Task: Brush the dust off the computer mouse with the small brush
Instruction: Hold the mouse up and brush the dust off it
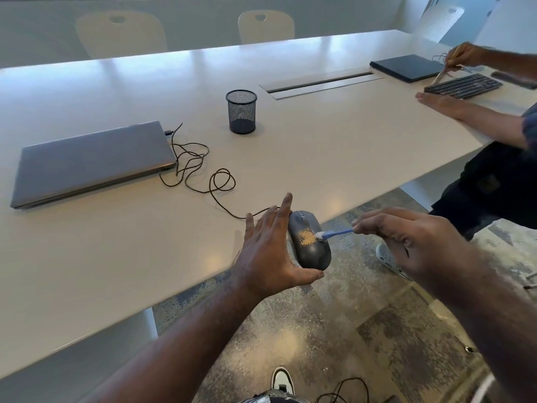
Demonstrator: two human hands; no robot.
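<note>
A dark grey computer mouse with a patch of yellowish dust on its back is at the near edge of the white table, partly over the floor. My left hand holds it, fingers straight along its left side and thumb hooked round its rear end. My right hand pinches a small blue brush. The brush's white bristles touch the right edge of the dust patch. The mouse's thin cable runs in loops back across the table.
A closed grey laptop lies at the left and a black mesh pen cup stands behind the mouse. At the far right another person's hands work over a black keyboard beside a dark closed laptop. Chairs stand behind the table.
</note>
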